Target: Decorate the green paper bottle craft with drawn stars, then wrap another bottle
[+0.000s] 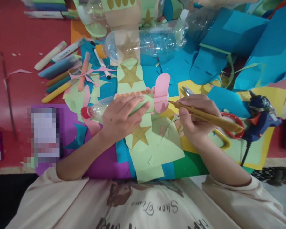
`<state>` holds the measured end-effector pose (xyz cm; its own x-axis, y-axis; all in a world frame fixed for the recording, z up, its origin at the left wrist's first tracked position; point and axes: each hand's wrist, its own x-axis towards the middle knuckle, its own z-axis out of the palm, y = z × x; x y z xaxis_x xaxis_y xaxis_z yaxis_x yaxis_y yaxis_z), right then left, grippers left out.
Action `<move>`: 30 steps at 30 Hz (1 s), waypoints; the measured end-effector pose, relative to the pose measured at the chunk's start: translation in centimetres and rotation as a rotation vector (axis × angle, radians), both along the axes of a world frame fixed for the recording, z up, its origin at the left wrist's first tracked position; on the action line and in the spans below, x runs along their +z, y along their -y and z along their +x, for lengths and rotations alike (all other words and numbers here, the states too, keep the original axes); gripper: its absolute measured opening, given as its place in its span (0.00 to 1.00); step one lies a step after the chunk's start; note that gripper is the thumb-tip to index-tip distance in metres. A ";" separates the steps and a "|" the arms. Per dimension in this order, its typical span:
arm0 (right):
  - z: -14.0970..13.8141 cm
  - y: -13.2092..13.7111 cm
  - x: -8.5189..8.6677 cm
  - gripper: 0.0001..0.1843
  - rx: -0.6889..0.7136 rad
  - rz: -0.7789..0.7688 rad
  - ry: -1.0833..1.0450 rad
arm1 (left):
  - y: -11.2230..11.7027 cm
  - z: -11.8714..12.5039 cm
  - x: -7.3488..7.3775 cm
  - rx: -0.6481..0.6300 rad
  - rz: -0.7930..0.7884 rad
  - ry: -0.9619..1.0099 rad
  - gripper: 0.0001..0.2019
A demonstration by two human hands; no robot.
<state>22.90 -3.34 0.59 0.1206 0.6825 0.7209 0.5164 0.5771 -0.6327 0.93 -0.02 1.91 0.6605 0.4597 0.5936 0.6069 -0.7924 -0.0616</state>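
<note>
My left hand [121, 117] lies over a small plastic bottle [98, 109] with a red cap, its body wrapped in pale green paper, and grips it from above. A rounded pink paper piece [162, 87] stands out at the bottle's right end, with a thin line across it. Pinched in my right hand [199, 113] is a mustard-coloured marker [212, 120], its tip at the pink piece's right edge. Behind the bottle runs a pink strip [135, 93] with orange-brown dots. Green paper with gold stars [140, 135] lies beneath.
A large clear bottle [147, 43] with an orange cap lies behind. Several markers [59, 90] lie on the left, near a phone [46, 133]. At right are scissors with red and yellow handles [238, 125] and a blue glue gun [258, 119]. Paper scraps cover much of the table.
</note>
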 end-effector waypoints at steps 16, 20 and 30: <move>0.2 -0.2 -0.1 0.02 -0.005 -0.052 -0.048 | 0.2 -0.3 -0.6 -0.001 -0.103 0.026 0.17; 0.2 -0.2 -0.1 0.04 0.003 -0.074 -0.040 | 0.2 -0.3 -0.6 0.000 -0.087 0.029 0.17; 0.2 -0.2 -0.3 0.04 -0.002 -0.062 0.006 | 0.1 -0.1 0.0 0.010 -0.033 -0.008 0.14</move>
